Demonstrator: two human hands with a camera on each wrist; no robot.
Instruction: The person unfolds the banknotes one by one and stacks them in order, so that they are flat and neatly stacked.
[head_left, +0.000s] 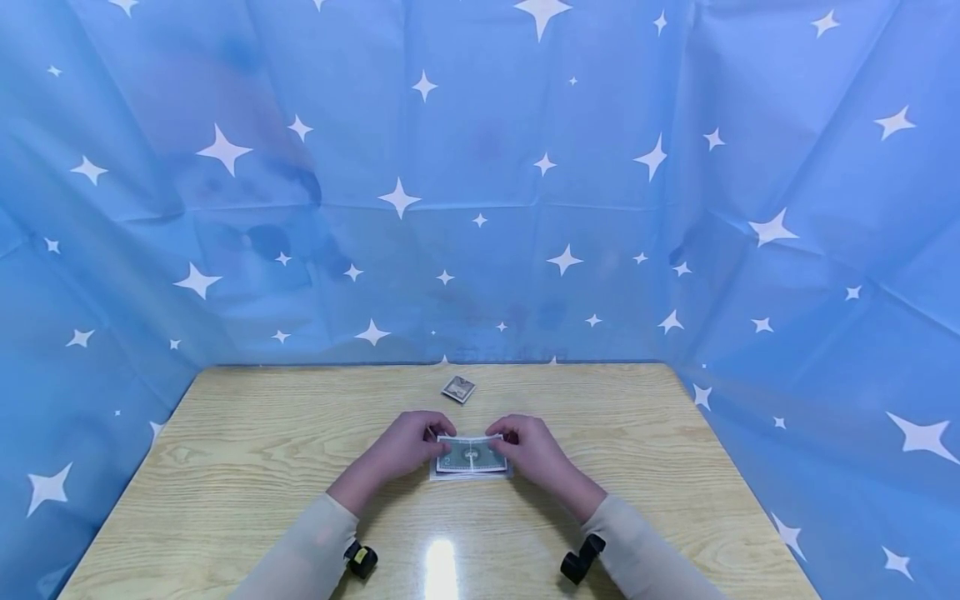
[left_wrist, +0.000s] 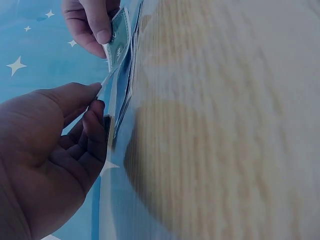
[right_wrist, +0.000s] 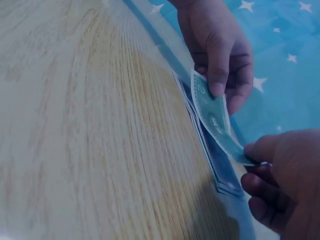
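A green banknote [head_left: 471, 455] with a pale border is pinched at both ends, held over a small stack of similar notes [head_left: 471, 477] on the table. My left hand [head_left: 412, 443] grips its left end between thumb and fingers. At the other end my right hand [head_left: 531, 448] pinches it the same way. In the right wrist view the banknote [right_wrist: 212, 117] bows between the two hands, tilted above the stack [right_wrist: 212, 165]. The left wrist view shows the banknote [left_wrist: 120, 42] lifted off the stack's edge.
A small square packet [head_left: 458, 389] lies on the wooden table [head_left: 300, 417] beyond the hands. A blue cloth with white stars [head_left: 480, 167] hangs behind and at both sides. Dark wrist cameras sit at both sleeves, and light glares off the table's front.
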